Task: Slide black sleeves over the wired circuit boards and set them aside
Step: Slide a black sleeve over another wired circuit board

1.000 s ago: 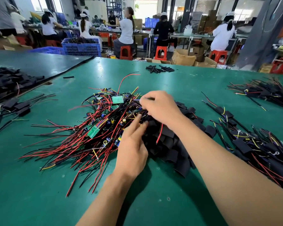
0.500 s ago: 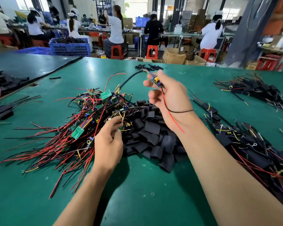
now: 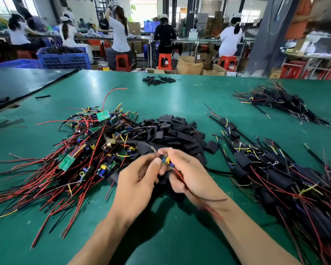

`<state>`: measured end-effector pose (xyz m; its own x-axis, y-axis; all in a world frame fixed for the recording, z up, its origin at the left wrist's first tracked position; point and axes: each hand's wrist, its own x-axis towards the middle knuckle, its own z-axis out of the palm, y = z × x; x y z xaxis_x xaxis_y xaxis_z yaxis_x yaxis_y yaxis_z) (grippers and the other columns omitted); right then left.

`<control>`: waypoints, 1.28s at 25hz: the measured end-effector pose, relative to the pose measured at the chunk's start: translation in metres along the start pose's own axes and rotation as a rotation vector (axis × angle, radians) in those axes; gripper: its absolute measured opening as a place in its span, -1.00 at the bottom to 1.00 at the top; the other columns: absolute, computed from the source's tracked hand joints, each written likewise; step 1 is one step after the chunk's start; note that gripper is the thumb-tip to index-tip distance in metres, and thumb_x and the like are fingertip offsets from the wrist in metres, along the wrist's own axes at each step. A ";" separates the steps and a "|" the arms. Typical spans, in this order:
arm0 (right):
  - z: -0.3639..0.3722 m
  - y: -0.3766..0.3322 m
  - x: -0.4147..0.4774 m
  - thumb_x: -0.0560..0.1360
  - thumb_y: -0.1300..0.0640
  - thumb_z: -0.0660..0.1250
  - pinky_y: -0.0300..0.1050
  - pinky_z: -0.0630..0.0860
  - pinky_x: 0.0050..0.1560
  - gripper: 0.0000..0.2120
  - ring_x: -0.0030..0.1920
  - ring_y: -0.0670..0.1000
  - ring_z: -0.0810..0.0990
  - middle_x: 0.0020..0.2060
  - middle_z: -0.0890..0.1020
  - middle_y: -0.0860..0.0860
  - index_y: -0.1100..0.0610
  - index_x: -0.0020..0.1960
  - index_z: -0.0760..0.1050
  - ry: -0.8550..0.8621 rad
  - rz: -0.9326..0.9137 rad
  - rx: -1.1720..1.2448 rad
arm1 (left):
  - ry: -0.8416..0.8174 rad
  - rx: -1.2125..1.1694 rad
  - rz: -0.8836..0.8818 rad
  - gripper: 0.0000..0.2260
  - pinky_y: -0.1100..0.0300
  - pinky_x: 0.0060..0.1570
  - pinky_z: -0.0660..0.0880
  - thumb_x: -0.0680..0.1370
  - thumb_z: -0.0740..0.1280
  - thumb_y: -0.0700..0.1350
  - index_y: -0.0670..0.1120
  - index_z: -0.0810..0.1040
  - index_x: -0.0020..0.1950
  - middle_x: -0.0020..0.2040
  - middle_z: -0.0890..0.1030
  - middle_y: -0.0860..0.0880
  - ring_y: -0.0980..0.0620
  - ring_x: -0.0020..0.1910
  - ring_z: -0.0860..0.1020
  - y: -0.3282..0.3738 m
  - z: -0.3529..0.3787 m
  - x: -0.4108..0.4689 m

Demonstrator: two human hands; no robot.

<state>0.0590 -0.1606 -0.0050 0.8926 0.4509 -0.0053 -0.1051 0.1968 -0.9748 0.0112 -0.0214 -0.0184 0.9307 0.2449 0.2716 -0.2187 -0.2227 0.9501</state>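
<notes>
Both hands meet low over the green table mat (image 3: pixel 180 96), just in front of a heap of flat black sleeves (image 3: pixel 172 132). The right hand (image 3: pixel 189 175) pinches a small circuit board with yellow and blue parts (image 3: pixel 167 160) between its thumb and curled fingers. The board's thin red and black wires (image 3: pixel 179 175) trail back across the right wrist. The left hand (image 3: pixel 139 180) closes in from the other side, its thumb and forefinger pinching the near end of the same board.

Something dark sits under the 2 hands. Blur keeps me from telling whether it is a sleeve held by either hand or part of the heap. The board itself is bare where it shows.

To the left, touching the sleeve heap, lies a tangled pile of uncovered green boards with long red and black leads (image 3: pixel 80 153). To the right, near the hands, lies a pile of boards covered in black sleeves (image 3: pixel 275 169), with their wires fanned toward the table edge. A second sleeved pile (image 3: pixel 279 103) lies farther back on the right, well apart from the first. A small cluster of black sleeves (image 3: pixel 159 80) rests near the far edge.

Beyond the table stand a blue plastic crate (image 3: pixel 65 59) and orange stools (image 3: pixel 164 61), where people sit at long benches.
</notes>
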 end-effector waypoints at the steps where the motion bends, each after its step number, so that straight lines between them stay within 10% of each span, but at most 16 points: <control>1: -0.002 0.006 -0.003 0.69 0.08 0.16 -0.30 0.11 -0.59 -0.72 -0.66 -0.12 0.24 -0.49 0.54 -0.11 0.21 0.28 0.46 0.001 -0.008 -0.026 | -0.035 -0.034 -0.021 -0.85 0.31 -0.30 0.46 0.64 0.28 -0.09 0.02 0.66 -0.01 -0.35 0.59 0.07 0.14 -0.36 0.50 0.000 0.003 -0.001; 6: -0.007 0.015 -0.005 0.68 0.10 0.18 -0.30 0.13 -0.64 -0.76 -0.66 -0.11 0.25 -0.20 0.60 0.31 0.19 0.28 0.44 -0.037 -0.068 -0.105 | -0.116 -0.095 -0.030 -0.77 0.26 -0.36 0.42 0.63 0.31 -0.11 0.06 0.68 -0.16 -0.41 0.51 -0.03 0.07 -0.39 0.44 0.003 0.001 0.001; 12: -0.017 0.010 -0.007 0.58 -0.01 0.38 -0.31 0.14 -0.58 -0.82 -0.60 -0.08 0.29 -0.22 0.68 0.14 -0.06 0.17 0.59 -0.126 0.001 -0.213 | -0.084 -0.124 -0.003 -0.81 0.23 -0.34 0.48 0.62 0.32 -0.15 -0.13 0.66 -0.14 -0.33 0.61 -0.06 0.04 -0.38 0.50 -0.003 -0.003 0.004; 20: -0.038 0.004 -0.007 0.56 0.31 0.33 -0.28 0.19 -0.54 -0.84 -0.53 -0.08 0.33 -0.23 0.67 0.10 0.17 -0.04 0.68 -0.019 0.089 -0.081 | 0.310 -0.364 -0.204 -0.85 0.23 -0.37 0.57 0.59 0.39 -0.16 -0.21 0.66 -0.11 -0.10 0.70 -0.11 -0.03 -0.37 0.65 -0.010 -0.022 0.019; 32: -0.043 0.011 0.002 0.56 0.30 0.36 -0.22 0.30 -0.51 -0.82 -0.54 -0.05 0.34 -0.18 0.72 0.21 0.16 0.14 0.52 0.358 -0.093 0.068 | 0.027 -0.679 -0.365 -0.84 0.18 -0.25 0.62 0.42 0.47 -0.05 -0.11 0.71 -0.10 -0.05 0.70 -0.27 -0.10 -0.21 0.69 -0.005 -0.027 0.016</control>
<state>0.0783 -0.1952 -0.0248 0.9952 0.0980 -0.0071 -0.0349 0.2849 -0.9579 0.0196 0.0089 -0.0143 0.9728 0.2169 -0.0814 -0.0397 0.5021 0.8639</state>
